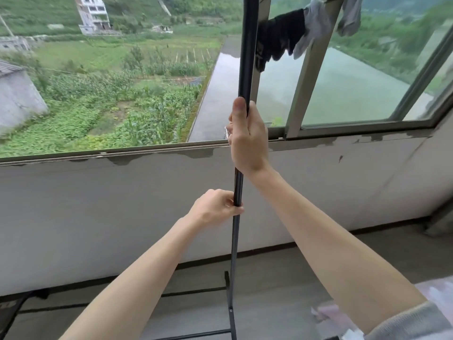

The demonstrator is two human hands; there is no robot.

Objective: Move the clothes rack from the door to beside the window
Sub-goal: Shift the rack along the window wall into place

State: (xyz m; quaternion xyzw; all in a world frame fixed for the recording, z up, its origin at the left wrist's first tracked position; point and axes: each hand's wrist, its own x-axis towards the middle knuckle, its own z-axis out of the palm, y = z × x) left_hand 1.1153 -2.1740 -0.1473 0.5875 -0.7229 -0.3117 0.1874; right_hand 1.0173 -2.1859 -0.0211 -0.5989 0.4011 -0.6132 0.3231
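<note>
The clothes rack's black upright pole (246,60) runs from the top of the view down to its foot bars (229,303) on the floor. It stands right in front of the window (343,94) and the low white wall under it. My right hand (247,136) is wrapped around the pole at sill height. My left hand (217,208) grips the same pole lower down. Black and grey clothes (289,35) hang from the rack's top bar at the upper right.
The window's left pane is slid open over fields and a wet road far below. The window sill (122,152) has chipped paint. A grey concrete floor (282,278) lies under the rack. Pinkish fabric (436,293) shows at the lower right.
</note>
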